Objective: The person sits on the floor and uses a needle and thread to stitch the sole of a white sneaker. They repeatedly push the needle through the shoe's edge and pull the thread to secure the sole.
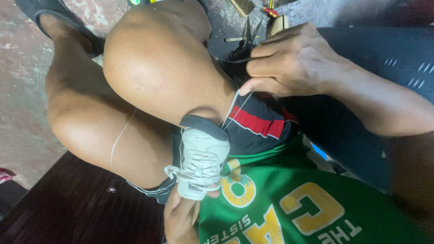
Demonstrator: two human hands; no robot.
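Left hand (181,217) is gripping the white sneaker (201,162) from below, pressing it between the bent knee and the green shirt. Right hand (291,61) is pinching the thread (233,110), pulling it taut from the shoe's sole edge. Scissors (246,40) are lying on the floor behind.

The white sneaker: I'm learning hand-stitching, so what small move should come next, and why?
Probably draw the thread taut, away from the white sneaker. The right hand pinches the thread, which runs down to the shoe's heel, while the left hand steadies the shoe against the knee.
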